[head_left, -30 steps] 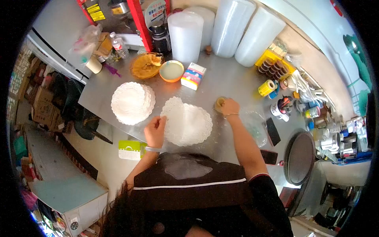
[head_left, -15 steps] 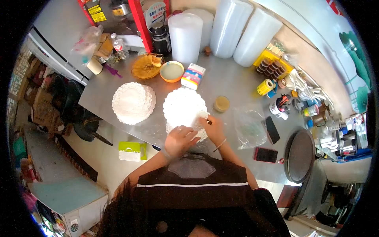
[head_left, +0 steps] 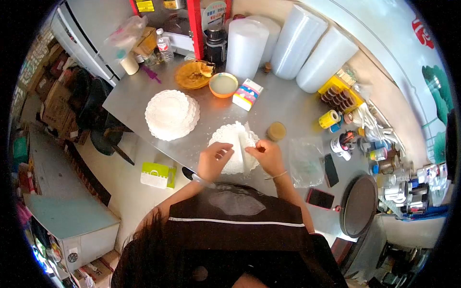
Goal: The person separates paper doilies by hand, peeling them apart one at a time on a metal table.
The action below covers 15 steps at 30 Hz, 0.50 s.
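White lace-edged paper doilies (head_left: 225, 137) lie on the steel table in front of me. One sheet is raised and bent into a fold near the middle. My right hand (head_left: 270, 157) pinches that sheet's edge between thumb and forefinger. Over the left side of the doilies is my left hand (head_left: 213, 162), its fingers apart and slightly curled. A taller round stack of doilies (head_left: 172, 115) sits to the left. Just beyond my right hand stands a small cup of tan liquid (head_left: 276, 131).
Behind are an orange bowl (head_left: 223, 85), a small box (head_left: 248, 95) and an amber plate (head_left: 188, 75). A plastic bag (head_left: 306, 163), phone (head_left: 320, 198) and round dark tray (head_left: 358, 206) are to the right. Tall plastic rolls (head_left: 246, 48) line the wall.
The view has shifted. My hands have moved apart, and a doily that lay flat is now lifted and folded up between them, with my right hand at its edge.
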Each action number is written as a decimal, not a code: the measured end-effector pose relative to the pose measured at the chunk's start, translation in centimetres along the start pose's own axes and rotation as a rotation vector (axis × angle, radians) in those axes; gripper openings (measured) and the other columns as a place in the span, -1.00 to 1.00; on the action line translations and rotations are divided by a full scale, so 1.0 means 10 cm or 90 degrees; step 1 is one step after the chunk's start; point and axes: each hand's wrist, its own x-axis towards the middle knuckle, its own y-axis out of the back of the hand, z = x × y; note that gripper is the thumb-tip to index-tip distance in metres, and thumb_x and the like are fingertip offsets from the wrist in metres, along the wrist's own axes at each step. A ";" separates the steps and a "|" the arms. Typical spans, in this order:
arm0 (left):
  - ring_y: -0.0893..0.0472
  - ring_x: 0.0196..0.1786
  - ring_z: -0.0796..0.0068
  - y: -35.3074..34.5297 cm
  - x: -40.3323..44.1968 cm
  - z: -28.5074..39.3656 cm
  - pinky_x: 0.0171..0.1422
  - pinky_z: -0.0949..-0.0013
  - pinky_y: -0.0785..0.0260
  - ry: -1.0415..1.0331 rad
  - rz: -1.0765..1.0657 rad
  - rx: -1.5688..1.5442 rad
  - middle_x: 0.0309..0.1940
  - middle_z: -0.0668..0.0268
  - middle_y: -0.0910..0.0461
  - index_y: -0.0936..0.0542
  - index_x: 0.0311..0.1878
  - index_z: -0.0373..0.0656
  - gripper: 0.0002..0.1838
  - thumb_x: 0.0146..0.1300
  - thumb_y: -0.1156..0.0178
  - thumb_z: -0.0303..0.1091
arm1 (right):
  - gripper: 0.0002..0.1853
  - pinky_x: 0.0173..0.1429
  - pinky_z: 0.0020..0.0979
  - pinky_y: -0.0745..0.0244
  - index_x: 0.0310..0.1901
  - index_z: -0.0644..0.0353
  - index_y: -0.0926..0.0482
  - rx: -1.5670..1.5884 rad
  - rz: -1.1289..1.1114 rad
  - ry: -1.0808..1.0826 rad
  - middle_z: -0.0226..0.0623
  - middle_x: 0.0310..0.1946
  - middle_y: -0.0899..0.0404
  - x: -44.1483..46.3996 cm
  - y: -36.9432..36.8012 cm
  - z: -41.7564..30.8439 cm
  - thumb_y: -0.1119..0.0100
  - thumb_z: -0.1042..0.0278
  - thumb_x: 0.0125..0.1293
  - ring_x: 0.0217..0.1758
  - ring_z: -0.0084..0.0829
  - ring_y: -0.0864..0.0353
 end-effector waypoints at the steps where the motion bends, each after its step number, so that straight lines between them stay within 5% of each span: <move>1: -0.58 -0.38 0.58 -0.01 0.00 0.01 -0.30 0.50 -0.44 0.012 -0.021 -0.018 -0.32 0.29 -0.64 -0.63 -0.14 -0.20 -0.79 0.17 -0.29 -0.38 | -0.60 -0.43 -0.33 -0.36 -0.54 0.23 -0.53 0.002 0.001 0.005 -0.20 -0.60 -0.54 0.00 -0.01 0.00 -0.34 0.01 0.03 -0.56 -0.33 -0.52; 7: -0.62 -0.24 0.45 -0.14 0.03 -0.01 -0.23 0.43 -0.54 0.156 -0.080 -0.164 -0.21 0.13 -0.61 -0.49 0.03 -0.40 -0.55 0.21 -0.26 -0.25 | -0.59 -0.41 -0.26 -0.39 -0.48 0.22 -0.50 -0.009 -0.005 0.028 -0.14 -0.51 -0.55 -0.10 -0.17 -0.10 -0.28 -0.02 0.09 -0.48 -0.17 -0.56; 10: -0.62 -0.23 0.43 -0.20 0.04 -0.09 -0.24 0.42 -0.56 0.248 -0.057 -0.224 -0.25 0.10 -0.60 -0.48 0.00 -0.45 -0.53 0.23 -0.23 -0.20 | -0.65 -0.48 -0.51 -0.29 -0.54 0.28 -0.42 -0.022 0.018 0.093 -0.35 -0.69 -0.39 -0.14 -0.24 -0.20 -0.38 0.23 0.07 -0.58 -0.63 -0.33; 13: -0.60 -0.26 0.44 -0.19 0.07 -0.15 -0.26 0.40 -0.56 0.327 -0.078 -0.243 -0.29 0.18 -0.58 -0.49 -0.04 -0.40 -0.62 0.31 -0.13 -0.21 | -0.67 -0.46 -0.51 -0.32 -0.52 0.30 -0.46 0.027 -0.027 0.090 -0.35 -0.67 -0.41 -0.18 -0.31 -0.20 -0.37 0.23 0.09 -0.56 -0.65 -0.37; 15: -0.59 -0.29 0.46 -0.15 0.08 -0.15 -0.25 0.39 -0.55 0.359 -0.097 -0.284 -0.30 0.22 -0.58 -0.51 -0.06 -0.35 -0.66 0.34 -0.07 -0.21 | -0.67 -0.39 -0.39 -0.40 -0.45 0.27 -0.53 0.077 -0.074 0.066 -0.22 -0.56 -0.52 -0.16 -0.32 -0.17 -0.30 0.13 0.13 -0.50 -0.42 -0.51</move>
